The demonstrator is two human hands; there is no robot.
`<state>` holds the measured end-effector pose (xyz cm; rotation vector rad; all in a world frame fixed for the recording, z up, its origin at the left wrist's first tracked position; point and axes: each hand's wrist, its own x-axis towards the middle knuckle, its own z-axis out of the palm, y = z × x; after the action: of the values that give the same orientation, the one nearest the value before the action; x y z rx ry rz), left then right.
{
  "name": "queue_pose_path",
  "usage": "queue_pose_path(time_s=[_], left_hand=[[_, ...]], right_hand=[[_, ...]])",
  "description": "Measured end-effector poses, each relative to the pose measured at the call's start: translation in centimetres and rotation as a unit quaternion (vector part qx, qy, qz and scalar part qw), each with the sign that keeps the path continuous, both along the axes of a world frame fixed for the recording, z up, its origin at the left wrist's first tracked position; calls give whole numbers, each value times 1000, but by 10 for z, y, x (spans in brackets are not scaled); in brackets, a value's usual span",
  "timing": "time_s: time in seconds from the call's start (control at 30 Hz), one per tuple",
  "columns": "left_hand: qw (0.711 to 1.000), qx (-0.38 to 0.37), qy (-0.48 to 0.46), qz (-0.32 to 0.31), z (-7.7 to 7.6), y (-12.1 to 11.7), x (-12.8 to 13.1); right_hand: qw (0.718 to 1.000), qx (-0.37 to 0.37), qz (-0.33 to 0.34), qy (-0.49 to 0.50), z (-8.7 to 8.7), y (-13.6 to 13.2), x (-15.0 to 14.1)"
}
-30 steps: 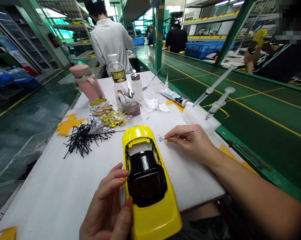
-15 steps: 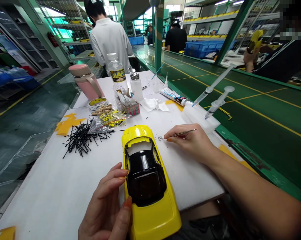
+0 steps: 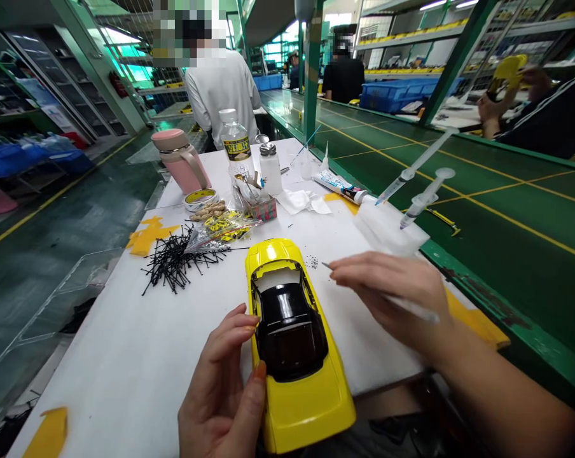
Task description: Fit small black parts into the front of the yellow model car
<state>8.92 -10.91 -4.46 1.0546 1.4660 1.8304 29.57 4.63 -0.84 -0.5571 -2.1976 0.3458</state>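
My left hand (image 3: pixel 225 388) grips the left side of a yellow model car body (image 3: pixel 311 410), fingertips and thumb against its edge. The body has a glossy black roof and window piece (image 3: pixel 292 350), and its front points away from me. My right hand (image 3: pixel 387 286), partly blurred, is closed around a thin pointed metal tool (image 3: pixel 326 265). The tool's tip points left, just short of a scatter of tiny black specks (image 3: pixel 311 261) on the white tabletop. A blurred pale rod end shows below that hand. I cannot tell whether the tip carries anything.
Black thin sticks (image 3: pixel 173 261) lie left, beside a bag of yellow-black pieces (image 3: pixel 228 226). Behind stand a pink flask (image 3: pixel 180 165), a plastic bottle (image 3: pixel 237 149) and a pump bottle (image 3: pixel 270 170). Two syringes (image 3: pixel 421 200) stick up from white foam (image 3: pixel 387 229). Co-workers sit beyond the green conveyor (image 3: pixel 507 203).
My right hand has moved right and turned, drawing the tool's tip back from the black specks. The left hand keeps its hold on the car body. The whole view has shifted slightly.
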Motion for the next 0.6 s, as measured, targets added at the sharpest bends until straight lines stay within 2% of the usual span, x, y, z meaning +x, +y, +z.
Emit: queue_pose_path(time_s=[0.13, 0.27, 0.5, 0.6], left_hand=[[1000, 0, 10, -6, 0, -1, 2], [1000, -11, 1, 3, 0, -1, 3], [1000, -18, 1, 25, -2, -3, 3], [999, -20, 3, 25, -2, -3, 3]], right_hand=[[995, 91, 4, -39, -24, -32, 15], [993, 103, 27, -53, -42, -47, 24], [986, 159, 39, -4, -44, -45, 17], [986, 159, 46, -3, -42, -44, 14]])
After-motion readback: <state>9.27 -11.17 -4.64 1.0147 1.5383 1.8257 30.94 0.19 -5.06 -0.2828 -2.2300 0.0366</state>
